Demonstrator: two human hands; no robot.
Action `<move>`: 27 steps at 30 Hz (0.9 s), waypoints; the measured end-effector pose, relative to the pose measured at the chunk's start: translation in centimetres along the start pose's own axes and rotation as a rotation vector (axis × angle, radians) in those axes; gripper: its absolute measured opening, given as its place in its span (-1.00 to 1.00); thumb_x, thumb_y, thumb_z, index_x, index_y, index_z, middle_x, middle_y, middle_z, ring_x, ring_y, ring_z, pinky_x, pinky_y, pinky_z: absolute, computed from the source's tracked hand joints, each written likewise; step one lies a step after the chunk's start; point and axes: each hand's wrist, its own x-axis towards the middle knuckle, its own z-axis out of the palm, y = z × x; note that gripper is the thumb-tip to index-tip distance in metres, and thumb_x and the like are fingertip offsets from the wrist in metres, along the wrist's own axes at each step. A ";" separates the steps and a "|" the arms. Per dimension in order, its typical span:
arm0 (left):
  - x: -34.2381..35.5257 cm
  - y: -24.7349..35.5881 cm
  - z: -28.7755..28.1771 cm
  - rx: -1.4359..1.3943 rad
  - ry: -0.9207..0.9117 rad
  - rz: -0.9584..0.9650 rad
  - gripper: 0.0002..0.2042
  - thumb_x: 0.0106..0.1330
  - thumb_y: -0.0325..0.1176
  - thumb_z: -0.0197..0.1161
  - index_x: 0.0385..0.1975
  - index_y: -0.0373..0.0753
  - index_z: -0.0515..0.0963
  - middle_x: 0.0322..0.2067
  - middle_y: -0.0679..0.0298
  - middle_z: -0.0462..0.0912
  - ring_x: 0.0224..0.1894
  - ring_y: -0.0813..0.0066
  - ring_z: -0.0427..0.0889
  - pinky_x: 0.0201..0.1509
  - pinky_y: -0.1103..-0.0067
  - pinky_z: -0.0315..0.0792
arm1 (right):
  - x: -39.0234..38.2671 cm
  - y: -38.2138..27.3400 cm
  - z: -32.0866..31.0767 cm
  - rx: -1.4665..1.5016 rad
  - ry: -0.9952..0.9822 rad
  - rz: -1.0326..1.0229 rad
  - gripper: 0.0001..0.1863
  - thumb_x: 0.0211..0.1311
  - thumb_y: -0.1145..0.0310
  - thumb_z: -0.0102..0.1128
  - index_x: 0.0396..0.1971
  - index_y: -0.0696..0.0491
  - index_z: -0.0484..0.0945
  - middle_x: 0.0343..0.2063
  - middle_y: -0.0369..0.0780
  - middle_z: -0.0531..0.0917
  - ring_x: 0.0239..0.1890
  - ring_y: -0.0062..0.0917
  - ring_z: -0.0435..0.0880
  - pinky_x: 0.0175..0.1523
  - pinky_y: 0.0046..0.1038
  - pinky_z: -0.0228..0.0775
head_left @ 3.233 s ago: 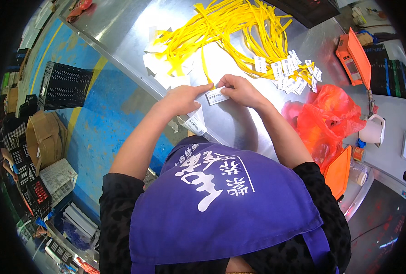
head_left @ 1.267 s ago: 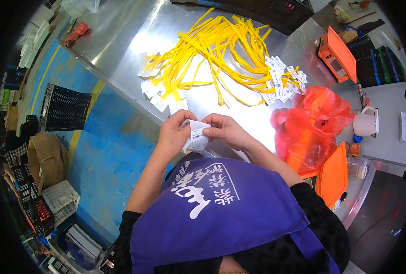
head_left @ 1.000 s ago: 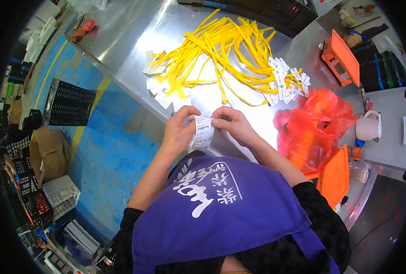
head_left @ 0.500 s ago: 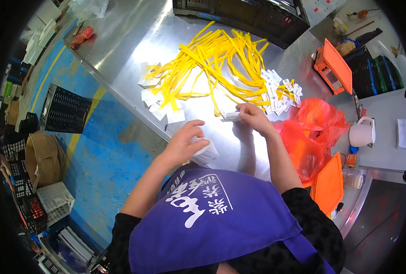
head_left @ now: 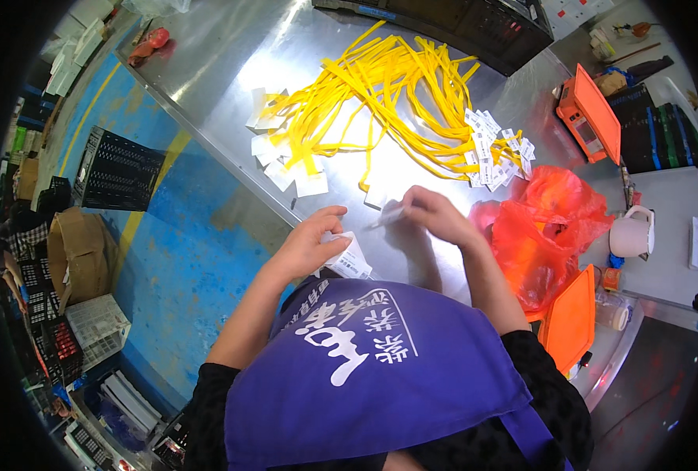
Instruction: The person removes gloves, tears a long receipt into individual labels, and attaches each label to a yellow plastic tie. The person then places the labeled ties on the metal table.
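My left hand (head_left: 314, 242) is closed around a small stack of white printed labels (head_left: 350, 259), held at the table edge in front of my apron. My right hand (head_left: 437, 216) pinches a white label (head_left: 390, 217), blurred by motion. Just beyond it, one yellow strap (head_left: 365, 174) ends in a white tag (head_left: 376, 196) lying on the metal table. Behind my hands spreads a tangle of yellow straps (head_left: 357, 86). White tags (head_left: 311, 184) cover their left ends, and printed tags (head_left: 490, 153) cluster at the right ends.
A black crate (head_left: 475, 31) stands at the table's back. To the right are a red plastic bag (head_left: 549, 228), an orange-topped scale (head_left: 592, 114), an orange tray (head_left: 569, 322) and a pale mug (head_left: 630, 235). On the blue floor at left stands another black crate (head_left: 121, 169).
My right hand has drawn back toward me from the strap's end with a label between its fingers. The left hand still holds the stack. The whole view has shifted slightly.
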 end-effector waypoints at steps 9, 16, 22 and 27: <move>0.1 0.2 0.4 -0.018 0.032 0.008 -0.80 0.29 -0.34 0.32 -0.33 -0.29 0.45 0.15 0.06 0.56 0.11 0.14 0.59 0.16 0.41 0.45 | 6.7 -2.9 -3.2 -0.350 -0.043 -0.173 -0.83 0.21 0.35 0.20 -0.30 0.13 0.55 -0.40 -0.14 0.63 -0.29 -0.41 0.59 -0.15 -0.39 0.42; -0.9 -0.3 -0.3 -0.045 0.060 -0.044 -0.86 0.28 -0.46 0.29 -0.27 -0.32 0.47 0.04 0.17 0.61 0.04 0.41 0.56 0.15 0.49 0.42 | 9.1 -2.9 -1.6 -0.459 -0.100 -0.170 -0.83 0.21 0.34 0.22 -0.29 0.12 0.59 -0.40 -0.15 0.67 -0.31 -0.39 0.63 -0.17 -0.37 0.45; -0.8 -0.3 -0.3 -0.053 0.044 -0.050 -0.86 0.29 -0.47 0.27 -0.27 -0.31 0.46 0.03 0.18 0.62 0.05 0.41 0.56 0.17 0.49 0.42 | 9.5 -2.0 -1.2 -0.505 -0.096 -0.188 -0.84 0.21 0.35 0.24 -0.30 0.11 0.60 -0.43 -0.18 0.68 -0.35 -0.44 0.63 -0.19 -0.39 0.47; -0.7 -0.1 -0.4 -0.071 0.036 -0.071 -0.86 0.29 -0.47 0.27 -0.28 -0.31 0.45 0.02 0.20 0.62 0.04 0.43 0.56 0.16 0.48 0.43 | 10.1 -1.0 -0.6 -0.555 -0.080 -0.196 -0.86 0.21 0.36 0.22 -0.31 0.10 0.60 -0.44 -0.17 0.69 -0.36 -0.40 0.65 -0.20 -0.38 0.48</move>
